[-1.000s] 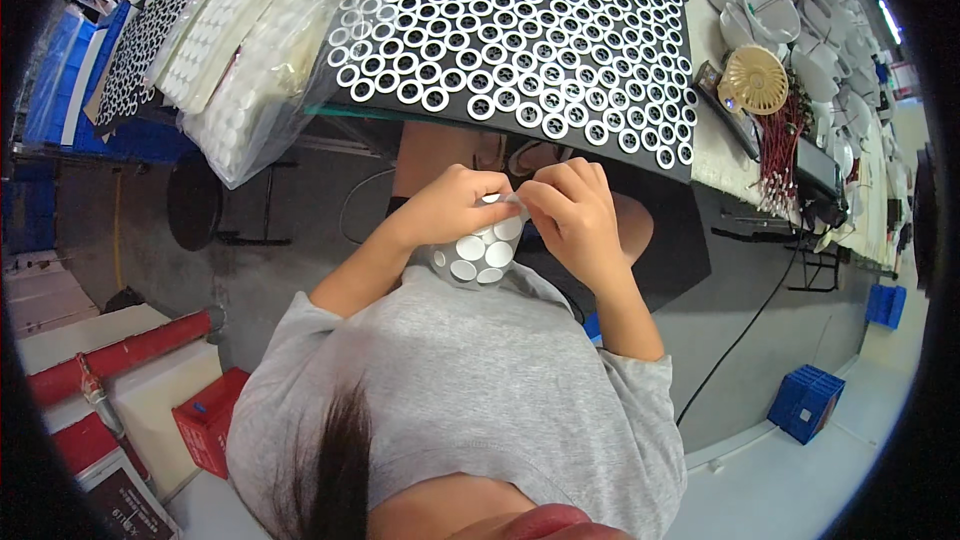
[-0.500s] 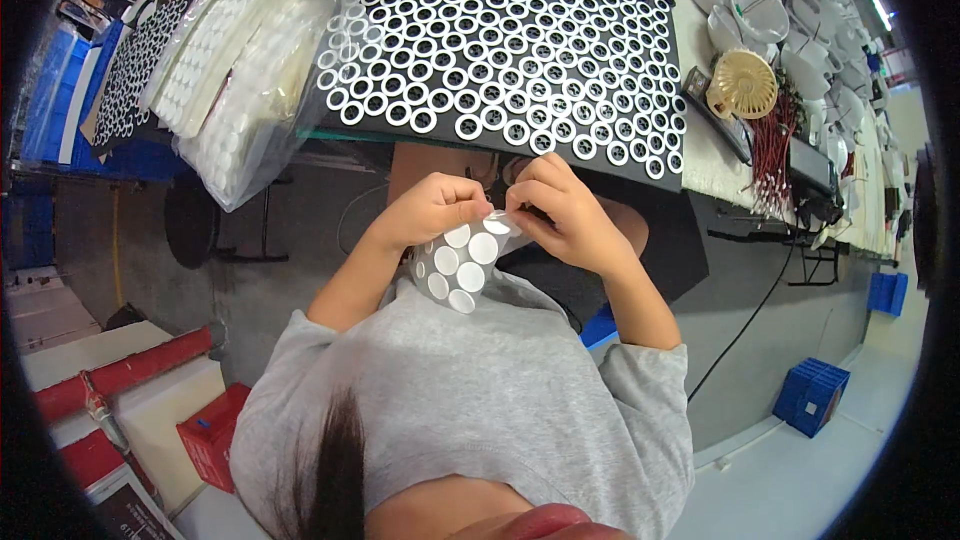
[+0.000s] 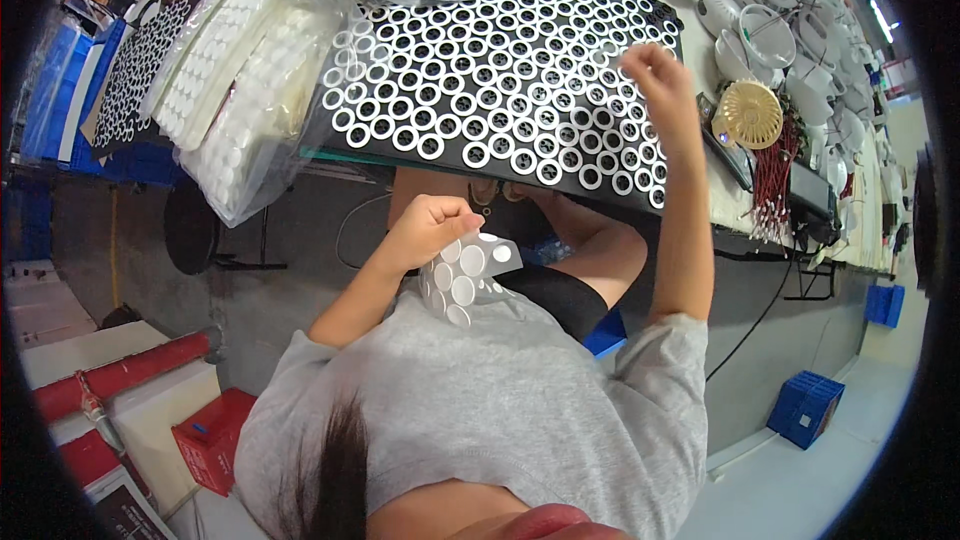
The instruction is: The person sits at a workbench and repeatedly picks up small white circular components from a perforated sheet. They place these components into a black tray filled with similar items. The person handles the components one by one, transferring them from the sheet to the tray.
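On my left, bags (image 3: 275, 115) of white pads lie side by side, clear film loose about them; nearer the middle, my left hand (image 3: 440, 230) pinches the top of a sheet (image 3: 465, 275) of white discs between thumb and bent fingers; the sheet hangs in front of my shirt (image 3: 450, 390), curled, its right corner flaring free; I judge it very light and limp, slick and quick to bend; a bare margin between discs looks the best hold, thumb on one side and fingers behind; a hard squeeze would likely crease it, and rubbing the discs could lift them; beyond, the board (image 3: 453, 150) carries close-set white rings (image 3: 550, 182) with dark centres; over its right part hangs my right hand (image 3: 660, 80), fingers curled, tips drawn together; whether they hold anything I cannot tell; farther right sit a cream fan (image 3: 750, 115) and red wires (image 3: 775, 175).
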`<control>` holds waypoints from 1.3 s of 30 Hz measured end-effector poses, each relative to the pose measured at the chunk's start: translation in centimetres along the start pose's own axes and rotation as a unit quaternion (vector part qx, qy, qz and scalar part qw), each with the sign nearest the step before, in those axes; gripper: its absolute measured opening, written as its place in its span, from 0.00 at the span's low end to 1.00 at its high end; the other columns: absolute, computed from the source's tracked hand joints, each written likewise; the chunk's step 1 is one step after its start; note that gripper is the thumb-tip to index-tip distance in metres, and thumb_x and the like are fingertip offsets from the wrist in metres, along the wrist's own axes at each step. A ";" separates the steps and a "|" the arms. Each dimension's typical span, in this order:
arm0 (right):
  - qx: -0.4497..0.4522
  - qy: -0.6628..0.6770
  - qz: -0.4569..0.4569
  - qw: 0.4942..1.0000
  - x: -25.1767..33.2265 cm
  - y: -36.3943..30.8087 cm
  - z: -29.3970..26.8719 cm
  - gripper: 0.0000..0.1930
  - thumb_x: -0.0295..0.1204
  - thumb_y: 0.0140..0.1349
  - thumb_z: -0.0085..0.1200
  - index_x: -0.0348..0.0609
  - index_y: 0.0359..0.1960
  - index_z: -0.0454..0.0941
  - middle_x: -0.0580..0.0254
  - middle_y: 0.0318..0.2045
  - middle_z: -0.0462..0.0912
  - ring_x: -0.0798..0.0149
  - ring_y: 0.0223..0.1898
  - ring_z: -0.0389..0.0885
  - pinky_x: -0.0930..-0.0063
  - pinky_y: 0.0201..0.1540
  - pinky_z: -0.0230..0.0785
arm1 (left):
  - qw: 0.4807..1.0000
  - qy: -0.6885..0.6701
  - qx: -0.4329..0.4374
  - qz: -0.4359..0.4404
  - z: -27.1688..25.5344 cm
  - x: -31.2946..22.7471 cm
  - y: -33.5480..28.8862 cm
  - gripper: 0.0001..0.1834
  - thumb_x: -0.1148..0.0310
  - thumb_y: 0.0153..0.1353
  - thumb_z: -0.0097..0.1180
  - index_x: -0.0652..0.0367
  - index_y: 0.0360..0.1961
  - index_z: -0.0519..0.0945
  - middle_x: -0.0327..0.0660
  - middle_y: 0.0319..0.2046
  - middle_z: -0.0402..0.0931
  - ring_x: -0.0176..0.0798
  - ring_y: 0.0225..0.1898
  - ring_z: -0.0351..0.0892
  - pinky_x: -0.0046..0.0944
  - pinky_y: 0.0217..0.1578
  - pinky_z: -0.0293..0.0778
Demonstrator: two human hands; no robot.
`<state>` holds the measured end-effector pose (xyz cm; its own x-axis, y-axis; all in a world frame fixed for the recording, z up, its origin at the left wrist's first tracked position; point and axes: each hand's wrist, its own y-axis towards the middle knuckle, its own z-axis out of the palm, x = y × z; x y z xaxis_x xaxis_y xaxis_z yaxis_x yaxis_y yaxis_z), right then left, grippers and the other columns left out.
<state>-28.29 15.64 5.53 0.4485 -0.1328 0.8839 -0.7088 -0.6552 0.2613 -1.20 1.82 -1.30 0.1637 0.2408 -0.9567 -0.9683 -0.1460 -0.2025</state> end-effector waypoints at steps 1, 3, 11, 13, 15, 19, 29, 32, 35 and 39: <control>-0.042 -0.055 -0.021 0.997 -2.2 2.1 -1.1 0.07 0.29 0.51 0.51 0.38 0.27 0.75 0.68 0.21 0.75 0.75 0.25 0.69 0.82 0.29 0.62 | 1.000 0.000 0.004 0.000 0.0 0.1 0.0 0.13 0.65 0.55 0.51 0.62 0.20 0.73 0.29 0.14 0.68 0.17 0.17 0.61 0.20 0.15 0.56; -0.087 -0.150 0.010 0.985 -5.0 5.5 -3.3 0.09 0.30 0.49 0.51 0.35 0.26 0.75 0.63 0.20 0.76 0.73 0.23 0.71 0.79 0.27 0.63 | 1.000 -0.002 0.015 0.002 0.0 0.2 0.1 0.13 0.64 0.55 0.51 0.62 0.20 0.73 0.29 0.14 0.69 0.17 0.17 0.61 0.19 0.15 0.56; -0.106 -0.329 0.079 0.935 -11.5 11.6 -7.9 0.13 0.35 0.45 0.50 0.34 0.24 0.76 0.54 0.19 0.76 0.64 0.23 0.74 0.72 0.29 0.64 | 0.999 -0.045 -0.004 -0.007 -0.3 0.3 -0.1 0.12 0.65 0.55 0.51 0.61 0.19 0.70 0.27 0.14 0.67 0.16 0.15 0.59 0.19 0.14 0.53; -0.104 -0.302 0.086 0.944 -12.9 12.1 -8.3 0.15 0.35 0.45 0.50 0.32 0.23 0.76 0.59 0.15 0.74 0.72 0.20 0.69 0.76 0.26 0.62 | 0.999 -0.044 -0.008 0.000 -0.6 0.6 -0.1 0.12 0.65 0.55 0.51 0.60 0.19 0.69 0.26 0.13 0.65 0.15 0.15 0.57 0.19 0.13 0.51; -0.105 -0.303 0.104 0.941 -13.3 12.5 -8.2 0.14 0.35 0.44 0.50 0.33 0.23 0.76 0.56 0.15 0.74 0.67 0.20 0.71 0.73 0.27 0.62 | 0.999 -0.038 -0.010 0.009 -0.8 1.1 -0.1 0.12 0.65 0.55 0.52 0.59 0.19 0.68 0.25 0.12 0.63 0.15 0.15 0.55 0.19 0.13 0.49; -0.100 -0.317 0.114 0.936 -13.8 12.9 -8.4 0.15 0.37 0.42 0.51 0.35 0.21 0.76 0.48 0.18 0.76 0.58 0.23 0.76 0.70 0.31 0.65 | 0.999 -0.034 -0.007 0.009 -0.9 1.1 0.1 0.12 0.65 0.54 0.52 0.59 0.18 0.68 0.24 0.11 0.59 0.15 0.14 0.52 0.20 0.12 0.45; -0.118 -0.378 0.149 0.906 -12.4 12.4 -7.5 0.15 0.38 0.40 0.51 0.34 0.16 0.75 0.47 0.18 0.75 0.56 0.23 0.75 0.67 0.31 0.65 | 1.000 -0.025 -0.005 0.017 -0.8 0.7 0.2 0.13 0.64 0.54 0.52 0.58 0.17 0.67 0.24 0.11 0.58 0.15 0.13 0.51 0.20 0.12 0.45; -0.140 -0.404 0.136 0.894 -13.1 12.6 -7.4 0.15 0.38 0.40 0.52 0.35 0.17 0.75 0.47 0.20 0.77 0.54 0.25 0.76 0.66 0.33 0.66 | 1.000 -0.020 -0.003 0.011 -0.7 0.5 0.1 0.14 0.64 0.54 0.52 0.58 0.17 0.67 0.24 0.10 0.58 0.15 0.12 0.51 0.20 0.11 0.44; -0.157 -0.448 0.153 0.867 -13.0 12.7 -7.2 0.17 0.42 0.41 0.50 0.40 0.26 0.78 0.53 0.25 0.78 0.57 0.30 0.77 0.69 0.37 0.65 | 1.000 -0.002 0.003 -0.007 -0.8 0.1 0.0 0.15 0.61 0.54 0.52 0.58 0.17 0.67 0.24 0.12 0.58 0.17 0.15 0.51 0.21 0.13 0.46; -0.142 -0.391 0.082 0.906 -11.6 12.1 -6.0 0.14 0.38 0.43 0.49 0.41 0.26 0.78 0.53 0.26 0.78 0.57 0.30 0.76 0.69 0.36 0.66 | 1.000 -0.002 -0.005 0.018 -0.7 0.6 0.1 0.14 0.64 0.54 0.52 0.57 0.17 0.67 0.23 0.10 0.58 0.15 0.11 0.50 0.20 0.10 0.44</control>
<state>-45.33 13.68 0.78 0.4950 -0.7691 0.4043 -0.8620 -0.3763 0.3395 -1.03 1.33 -2.07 0.1286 0.2392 -0.9624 -0.9716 -0.1640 -0.1705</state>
